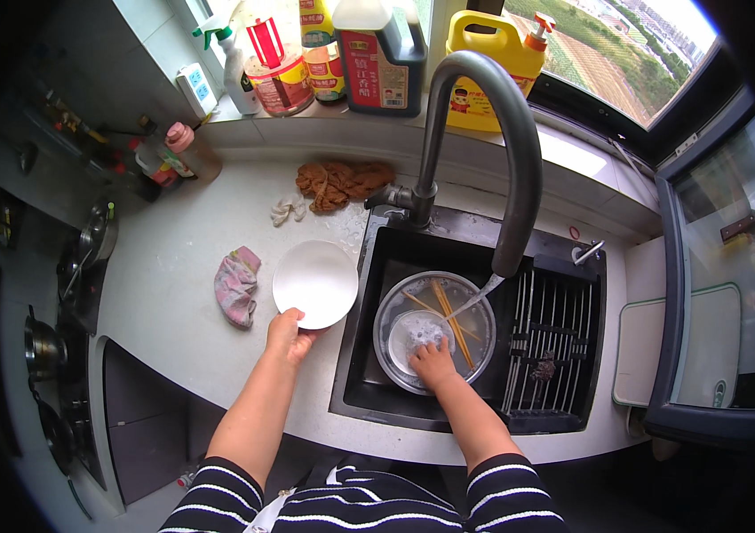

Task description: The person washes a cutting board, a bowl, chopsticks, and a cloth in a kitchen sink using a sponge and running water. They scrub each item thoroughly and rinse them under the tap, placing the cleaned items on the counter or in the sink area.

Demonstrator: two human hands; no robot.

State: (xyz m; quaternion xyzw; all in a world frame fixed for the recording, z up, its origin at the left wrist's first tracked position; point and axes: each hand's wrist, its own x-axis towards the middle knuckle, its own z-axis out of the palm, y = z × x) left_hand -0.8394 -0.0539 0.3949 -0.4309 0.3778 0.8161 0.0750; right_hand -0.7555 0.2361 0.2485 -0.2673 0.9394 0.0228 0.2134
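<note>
A white bowl (313, 280) tilts above the counter left of the sink, and my left hand (287, 336) grips its near rim. My right hand (433, 362) reaches into a round metal basin (487, 336) in the black sink. There its fingers close over the near right rim of a smaller white bowl (401, 342); the fingertips are partly hidden by suds. Several wooden chopsticks (454, 325) lie in the basin beside that bowl. Water (477, 298) runs from the tall grey faucet (524, 160) into the basin.
A pink and grey cloth (236, 286) lies left of the held bowl. Behind are a brown rag (342, 184) and a white rag (288, 209). A drying rack (552, 333) fills the sink's right side. Bottles, including a yellow jug (495, 62), line the sill. An open window (719, 275) hangs at right.
</note>
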